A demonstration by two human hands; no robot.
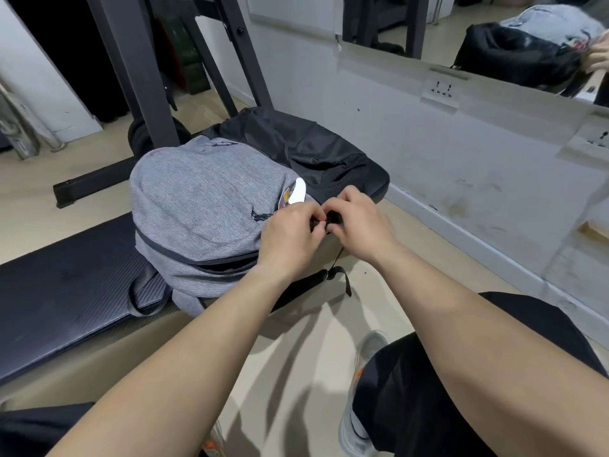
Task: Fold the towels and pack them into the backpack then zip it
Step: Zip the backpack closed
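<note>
A grey backpack (204, 199) lies flat on a black padded table (66, 291), its black back panel turned toward the wall. A dark zip line runs along the side nearest the person; whether it is fully closed cannot be told.

Both hands meet at the right edge of the backpack. The left hand (293, 235) and the right hand (359, 225) have their fingers (313, 222) curled in, tips together, pinching a small black piece (334, 220) between them. What that piece is stays too small and hidden to tell.

Just behind the left hand, a white tag (299, 191) and a colourful patch (286, 196) show on the grey fabric. A black strap (342, 275) hangs off the table edge below the right hand, over the pale floor (296, 341).

A mirror (494, 34) on the wall reflects the backpack and a hand. A wall socket (441, 90) sits under it. A dark metal frame (138, 77) stands behind the table.
</note>
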